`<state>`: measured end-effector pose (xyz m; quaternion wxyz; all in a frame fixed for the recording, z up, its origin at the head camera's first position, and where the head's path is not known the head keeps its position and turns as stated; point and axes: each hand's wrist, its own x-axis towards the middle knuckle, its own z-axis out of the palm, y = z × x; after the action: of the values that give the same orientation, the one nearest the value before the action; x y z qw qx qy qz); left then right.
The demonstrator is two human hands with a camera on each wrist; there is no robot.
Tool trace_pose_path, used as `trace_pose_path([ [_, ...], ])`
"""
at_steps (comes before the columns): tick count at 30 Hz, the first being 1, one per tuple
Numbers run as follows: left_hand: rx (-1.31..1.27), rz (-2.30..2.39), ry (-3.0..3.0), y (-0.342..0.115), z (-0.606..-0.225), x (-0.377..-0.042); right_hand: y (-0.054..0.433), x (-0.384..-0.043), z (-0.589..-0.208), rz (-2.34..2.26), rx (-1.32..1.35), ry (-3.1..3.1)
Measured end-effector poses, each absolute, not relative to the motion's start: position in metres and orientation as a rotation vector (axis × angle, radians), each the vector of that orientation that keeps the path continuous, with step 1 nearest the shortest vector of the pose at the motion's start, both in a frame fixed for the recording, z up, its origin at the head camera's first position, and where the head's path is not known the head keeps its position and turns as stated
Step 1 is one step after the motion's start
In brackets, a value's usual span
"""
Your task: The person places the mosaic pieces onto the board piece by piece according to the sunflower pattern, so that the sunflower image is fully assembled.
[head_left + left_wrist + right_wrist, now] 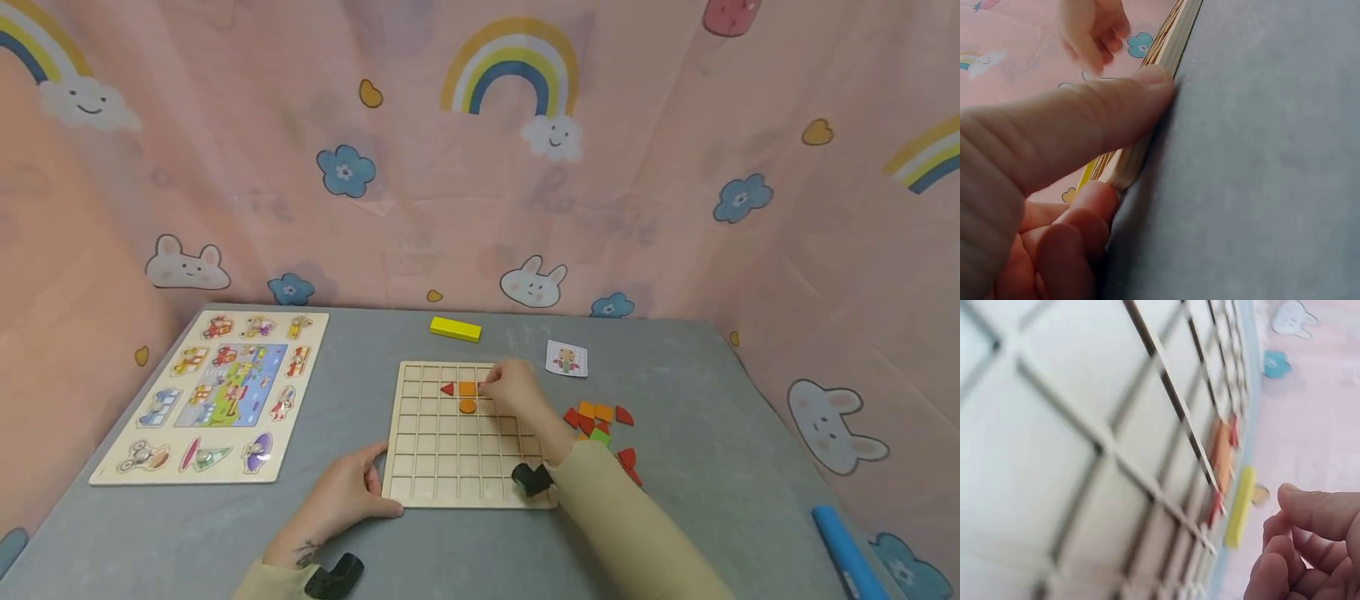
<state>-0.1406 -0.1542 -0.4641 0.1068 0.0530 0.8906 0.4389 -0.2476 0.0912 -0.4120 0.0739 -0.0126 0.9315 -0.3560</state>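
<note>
A wooden grid board (431, 458) lies flat on the grey table. My left hand (348, 487) holds its near left corner, thumb along the near edge and fingers on the left side; the left wrist view shows the thumb (1116, 112) pressed to the board's edge. On the grid sit a red triangle (447, 389), an orange square (467, 389) and an orange round piece (468, 407). My right hand (517, 387) is over the board's far side, by a second red piece (1215, 509) mostly hidden in the head view. In the right wrist view its loosely bent fingers hold nothing.
Red, orange and green pieces (587, 408) lie right of the board. Behind it are a yellow block (455, 329) and a small picture card (567, 358). A picture puzzle board (112, 458) lies at left, and a blue object (847, 550) at the right edge.
</note>
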Motion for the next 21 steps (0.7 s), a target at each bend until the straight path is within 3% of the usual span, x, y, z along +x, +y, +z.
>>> trace_pose_path([
  [6,0.151,1.313,2.629,-0.153,-0.467,-0.14,0.115,-0.247,-0.403,-0.946,-0.111,2.816],
  [21,0.165,1.287,2.629,-0.154,-0.465,-0.14,0.081,-0.245,-0.42,-0.585,-0.108,2.85],
])
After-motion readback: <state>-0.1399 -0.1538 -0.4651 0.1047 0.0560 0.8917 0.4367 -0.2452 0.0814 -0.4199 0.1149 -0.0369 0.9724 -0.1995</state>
